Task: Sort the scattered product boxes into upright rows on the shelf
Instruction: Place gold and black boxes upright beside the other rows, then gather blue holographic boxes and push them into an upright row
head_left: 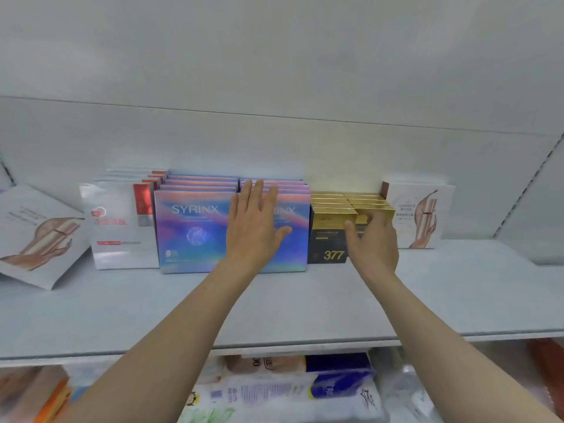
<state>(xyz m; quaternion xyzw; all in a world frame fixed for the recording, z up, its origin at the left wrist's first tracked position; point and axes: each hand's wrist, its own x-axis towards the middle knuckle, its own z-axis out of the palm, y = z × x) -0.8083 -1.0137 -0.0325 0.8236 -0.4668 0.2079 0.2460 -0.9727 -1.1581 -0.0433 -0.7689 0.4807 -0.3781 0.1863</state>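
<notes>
Upright rows of boxes stand on the white shelf. Two rows of iridescent SYRINX boxes fill the middle. My left hand lies flat with straight fingers against the front of the right SYRINX box. To their right stand two rows of black-and-gold boxes; the left front one shows "377". My right hand grips the front black-and-gold box of the right row, fingers curled over its gold top, and hides most of it.
A row of white-and-red boxes stands left of the SYRINX rows. A white box with a hand picture leans tilted at the far left. Another such box stands upright at the right. Packaged goods fill the shelf below.
</notes>
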